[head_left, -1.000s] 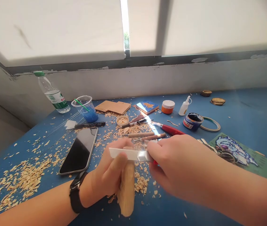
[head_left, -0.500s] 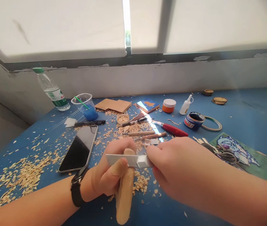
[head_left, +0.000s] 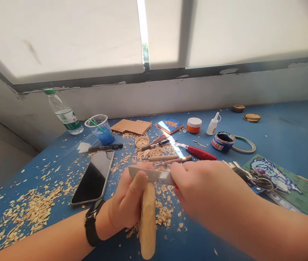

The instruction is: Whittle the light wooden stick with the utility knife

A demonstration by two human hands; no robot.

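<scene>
My left hand (head_left: 130,195) is wrapped round a pale, whittled piece of wood (head_left: 147,224), whose rounded lower end points toward me. In my right hand (head_left: 197,185) is a carving knife (head_left: 150,175); its fingers hide most of the handle, with a bit of red showing. The flat blade lies level across the upper part of the wood. My left thumb presses on the blade's near side. Wood shavings (head_left: 164,214) are scattered on the blue table beneath both hands.
A phone (head_left: 94,177) lies left of my hands, among more shavings. Beyond are a plastic cup (head_left: 102,132), a water bottle (head_left: 68,117), a red-handled tool (head_left: 199,152), a paint jar (head_left: 223,142) and a glue bottle (head_left: 212,125). Keys (head_left: 262,181) rest at the right.
The knife blade has shifted slightly up and right over the wood, and my left thumb has moved up with it. The wood stands more upright in view. The camera has tilted slightly.
</scene>
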